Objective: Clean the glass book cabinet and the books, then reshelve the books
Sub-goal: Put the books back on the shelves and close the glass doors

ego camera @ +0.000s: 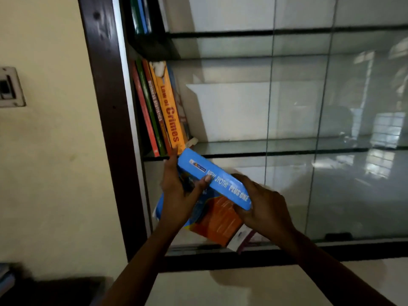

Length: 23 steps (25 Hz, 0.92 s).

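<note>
The blue book (217, 184), with "New Jyothi Plus One" printed along its spine, is held in the air with both hands in front of the cabinet's lowest open compartment, near its left edge and just below the front edge of the middle glass shelf (287, 144). It lies tilted, the spine facing up and sloping from upper left down to lower right, with its blue and orange cover turned toward the person. The left hand (176, 195) grips it from the left, the palm across the cover and the thumb (204, 181) pressed against the spine. The right hand (262, 206) curls around the lower right end of the spine, the fingers wrapped under the book. Beneath the book's lower corner shows a white and maroon object (242, 237), too hidden to identify. On the middle shelf, at its left edge, four books lean together: a red one (143, 111), a green one (148, 100), "Business Statistics" (155, 102) and the orange "Law of Crimes" (171, 115). At the left edge of the upper shelf stand green and blue books (141, 16). The dark wooden cabinet frame (106, 107) runs down the left side, and the glass pane (353, 107) covers the right part, showing reflections. A switch plate (10, 87) sits on the cream wall at the left.
</note>
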Each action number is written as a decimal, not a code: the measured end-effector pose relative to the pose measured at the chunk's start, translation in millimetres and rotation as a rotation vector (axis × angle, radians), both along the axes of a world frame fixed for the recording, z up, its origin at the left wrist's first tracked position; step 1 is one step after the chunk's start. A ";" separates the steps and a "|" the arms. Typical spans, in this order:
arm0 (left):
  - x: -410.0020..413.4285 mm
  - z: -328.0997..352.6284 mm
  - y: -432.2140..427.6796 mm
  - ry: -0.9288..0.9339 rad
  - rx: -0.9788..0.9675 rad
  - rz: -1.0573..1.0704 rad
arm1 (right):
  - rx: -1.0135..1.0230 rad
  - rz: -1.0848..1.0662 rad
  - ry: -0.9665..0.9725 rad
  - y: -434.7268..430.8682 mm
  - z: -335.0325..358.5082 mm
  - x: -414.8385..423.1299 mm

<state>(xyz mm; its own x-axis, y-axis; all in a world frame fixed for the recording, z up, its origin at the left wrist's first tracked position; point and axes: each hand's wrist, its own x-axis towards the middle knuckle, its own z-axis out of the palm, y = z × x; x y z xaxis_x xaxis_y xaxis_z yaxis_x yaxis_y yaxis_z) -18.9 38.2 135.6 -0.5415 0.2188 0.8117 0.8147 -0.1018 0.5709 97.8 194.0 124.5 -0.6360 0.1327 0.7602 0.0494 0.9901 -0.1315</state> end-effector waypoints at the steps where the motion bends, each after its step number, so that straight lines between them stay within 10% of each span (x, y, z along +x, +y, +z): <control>1: 4.7 22.3 7.1 0.034 0.039 0.003 | -0.030 0.004 0.064 -2.4 13.1 6.2; 10: 5.4 178.4 52.0 0.501 -0.115 0.160 | -0.310 -0.039 0.411 7.8 157.3 44.2; 23: 25.9 347.2 49.9 0.173 0.088 -0.395 | -0.294 0.148 0.804 -24.1 325.6 2.2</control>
